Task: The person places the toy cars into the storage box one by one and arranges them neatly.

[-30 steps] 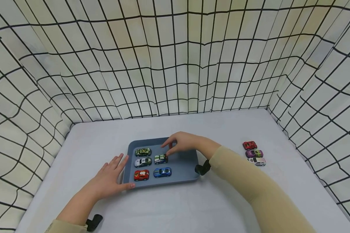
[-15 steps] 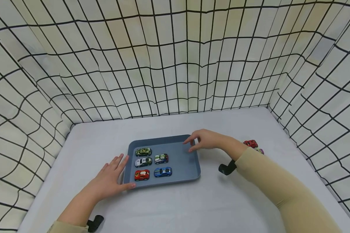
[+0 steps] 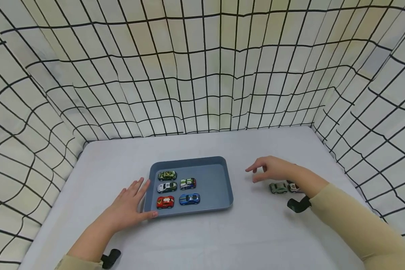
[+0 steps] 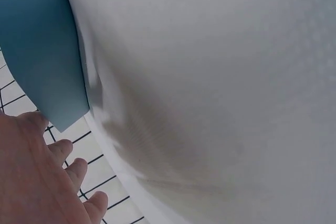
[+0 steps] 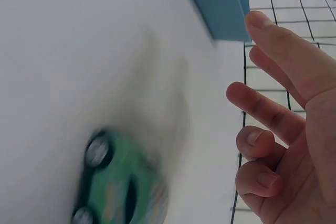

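Note:
My left hand [image 3: 126,205] rests with spread fingers at the left edge of the blue-grey tray [image 3: 212,210], its thumb on the front left rim. Inside the tray are a camouflage toy car [image 3: 167,175], a silver one [image 3: 167,187], a red one [image 3: 165,202], a striped green-and-white one [image 3: 188,183] and a blue one [image 3: 189,199]. To the tray's right, my right hand [image 3: 275,168] hovers over the table, thumb and fingers apart with nothing between them. Just below it stands a green toy car [image 5: 123,182], beside a white patterned toy car [image 3: 293,187] partly hidden by the wrist.
A white cloth covers the table [image 3: 202,240]. White walls with a black grid net [image 3: 202,75] enclose its back and sides. Black wrist-camera mounts [image 3: 298,204] project from both wrists.
My right hand has moved right, from the striped car inside the tray out over the table by the green car. My left hand and the cars in the tray have stayed put.

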`<state>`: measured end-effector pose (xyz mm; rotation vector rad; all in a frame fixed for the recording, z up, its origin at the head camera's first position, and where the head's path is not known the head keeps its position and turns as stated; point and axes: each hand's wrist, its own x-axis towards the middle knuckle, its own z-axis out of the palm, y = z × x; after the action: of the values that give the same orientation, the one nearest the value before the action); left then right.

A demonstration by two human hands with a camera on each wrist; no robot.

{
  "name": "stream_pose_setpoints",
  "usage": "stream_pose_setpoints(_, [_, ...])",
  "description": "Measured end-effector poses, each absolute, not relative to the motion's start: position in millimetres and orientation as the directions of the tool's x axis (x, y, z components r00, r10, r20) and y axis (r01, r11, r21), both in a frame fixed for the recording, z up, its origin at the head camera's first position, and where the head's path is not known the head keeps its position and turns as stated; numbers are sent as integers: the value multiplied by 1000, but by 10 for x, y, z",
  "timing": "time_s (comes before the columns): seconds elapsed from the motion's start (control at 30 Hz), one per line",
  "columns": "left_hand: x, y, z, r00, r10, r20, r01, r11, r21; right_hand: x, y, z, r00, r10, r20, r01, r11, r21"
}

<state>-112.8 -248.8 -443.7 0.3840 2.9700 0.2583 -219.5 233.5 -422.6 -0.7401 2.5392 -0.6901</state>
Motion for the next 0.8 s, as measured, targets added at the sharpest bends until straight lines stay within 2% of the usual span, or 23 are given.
stream_pose_setpoints(0.37, [-1115,-2509,-4469,-958,258,-122,234,956,177,-1981,2862,-4253,-820,-519,-244,-323,769,-551])
stream_pose_setpoints(0.8, [-1118,-2511,-4461,-958,265,-109,243,953,181,-1897,3019,-4287,-818,-494,-296,-304,806,-508])
